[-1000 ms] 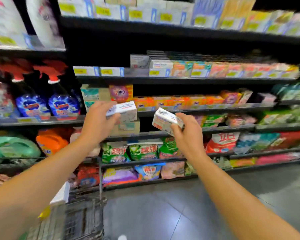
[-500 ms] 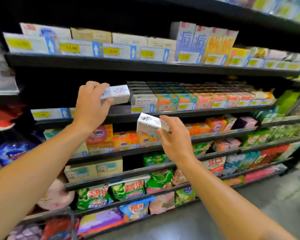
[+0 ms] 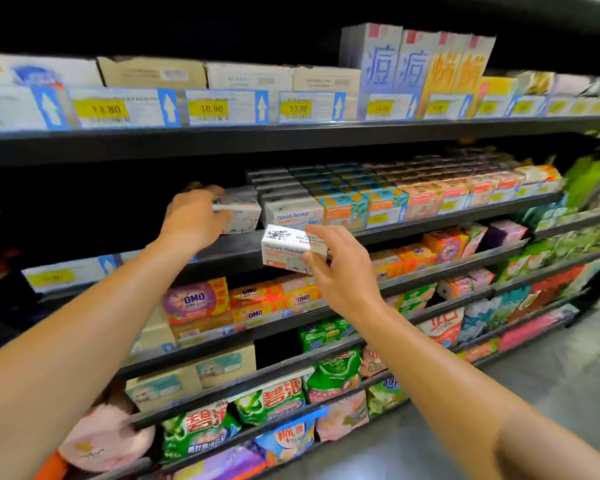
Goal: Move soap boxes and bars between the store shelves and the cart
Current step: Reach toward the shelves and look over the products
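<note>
My left hand (image 3: 194, 216) grips a white goat soap box (image 3: 243, 211) and holds it on the soap shelf (image 3: 447, 216), right beside the leftmost stack of identical white Goat Soap boxes (image 3: 291, 211). My right hand (image 3: 340, 271) grips a second white goat soap box (image 3: 288, 249) in the air, just below and in front of that shelf's front edge. Rows of orange and pink soap boxes (image 3: 423, 199) fill the shelf to the right.
The shelf part left of my left hand is dark and bare. A shelf above carries boxes behind price tags (image 3: 219, 107). Below are OMO detergent boxes (image 3: 201, 303) and green detergent bags (image 3: 267, 400). Grey floor (image 3: 551, 393) lies at the right. The cart is out of view.
My left hand has pushed its box forward onto the soap shelf beside the white stack. My right hand has risen with its box toward the shelf edge. The view has tilted up and closer.
</note>
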The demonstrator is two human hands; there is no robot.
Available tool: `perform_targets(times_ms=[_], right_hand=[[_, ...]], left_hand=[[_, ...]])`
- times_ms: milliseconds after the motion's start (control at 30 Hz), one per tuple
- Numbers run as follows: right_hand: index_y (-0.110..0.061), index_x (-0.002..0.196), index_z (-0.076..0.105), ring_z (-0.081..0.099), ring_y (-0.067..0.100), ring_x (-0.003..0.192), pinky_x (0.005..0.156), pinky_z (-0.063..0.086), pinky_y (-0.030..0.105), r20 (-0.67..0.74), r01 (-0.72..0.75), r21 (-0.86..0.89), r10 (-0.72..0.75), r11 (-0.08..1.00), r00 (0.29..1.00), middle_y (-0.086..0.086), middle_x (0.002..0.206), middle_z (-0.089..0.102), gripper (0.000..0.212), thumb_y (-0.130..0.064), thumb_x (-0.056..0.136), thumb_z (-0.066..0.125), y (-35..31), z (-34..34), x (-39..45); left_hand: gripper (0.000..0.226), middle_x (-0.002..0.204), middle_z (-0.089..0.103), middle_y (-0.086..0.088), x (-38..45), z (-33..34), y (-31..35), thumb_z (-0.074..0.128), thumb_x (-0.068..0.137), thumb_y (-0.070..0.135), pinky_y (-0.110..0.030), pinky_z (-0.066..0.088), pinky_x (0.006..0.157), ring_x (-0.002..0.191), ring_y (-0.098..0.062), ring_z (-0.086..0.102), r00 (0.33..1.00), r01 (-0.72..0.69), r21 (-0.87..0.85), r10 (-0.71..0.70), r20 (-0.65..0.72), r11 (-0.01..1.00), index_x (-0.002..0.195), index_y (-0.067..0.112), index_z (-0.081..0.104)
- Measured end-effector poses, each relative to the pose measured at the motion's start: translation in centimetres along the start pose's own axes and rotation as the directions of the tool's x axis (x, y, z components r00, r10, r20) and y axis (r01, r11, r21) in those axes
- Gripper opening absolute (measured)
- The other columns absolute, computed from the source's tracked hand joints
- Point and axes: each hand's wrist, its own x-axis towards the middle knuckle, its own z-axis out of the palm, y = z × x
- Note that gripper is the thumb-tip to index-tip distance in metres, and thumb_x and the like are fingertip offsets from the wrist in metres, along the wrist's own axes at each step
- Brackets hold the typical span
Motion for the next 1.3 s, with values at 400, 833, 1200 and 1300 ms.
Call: perform_targets(times_ms=[400,833,1200,1300], right_hand=[[-0.022,0.137,0.054,0.044,-0.023,0.094,0.073,0.040,0.003,-0.001,0.046,0.067,-0.046,0.997,0.999,-0.015,0.117,0.049,0.040,-0.018,0.098,0.060,1.1,0.9,2.0],[-0.026,0.137,0.054,0.045,-0.020,0.100,0.082,0.050,0.016,0.016,0.064,0.134,-0.066,0.989,0.998,-0.020,0.117,0.048,0.041,-0.018,0.097,0.061,2.2,0.5,2.2],[-0.024,0.137,0.056,0.051,0.010,0.099,0.081,0.052,0.022,0.058,0.107,0.155,-0.118,0.982,0.991,-0.015,0.114,0.053,0.040,-0.022,0.097,0.062,2.3,-0.4,2.7],[-0.025,0.135,0.057,0.054,0.010,0.097,0.083,0.047,0.022,0.095,0.151,0.145,-0.166,0.978,0.982,-0.010,0.113,0.059,0.039,-0.024,0.096,0.062,1.9,-0.5,3.3]], left_hand=[[0.031,0.132,0.055,-0.003,1.2,0.7,-0.8,0.066,0.090,0.022,-0.037,0.047,0.095,0.115,-0.028,0.055,0.996,-0.078,0.071,0.075,0.048,0.994,0.120,0.028,0.064],[0.031,0.132,0.048,-0.002,2.8,2.2,-0.3,0.063,0.093,0.024,-0.036,0.044,0.094,0.124,-0.027,0.043,0.996,-0.073,0.100,0.067,0.059,0.992,0.123,0.028,0.060],[0.036,0.103,0.068,0.004,-1.5,0.8,2.0,0.059,0.086,0.045,-0.030,0.050,0.087,0.096,-0.014,0.063,0.973,-0.146,-0.254,0.093,-0.212,0.956,0.109,0.020,0.071],[0.051,0.102,0.064,0.014,-5.5,0.3,3.7,0.055,0.079,0.056,-0.020,0.049,0.078,0.092,-0.003,0.059,0.970,-0.244,-0.355,0.222,-0.103,0.902,0.115,0.023,0.070]])
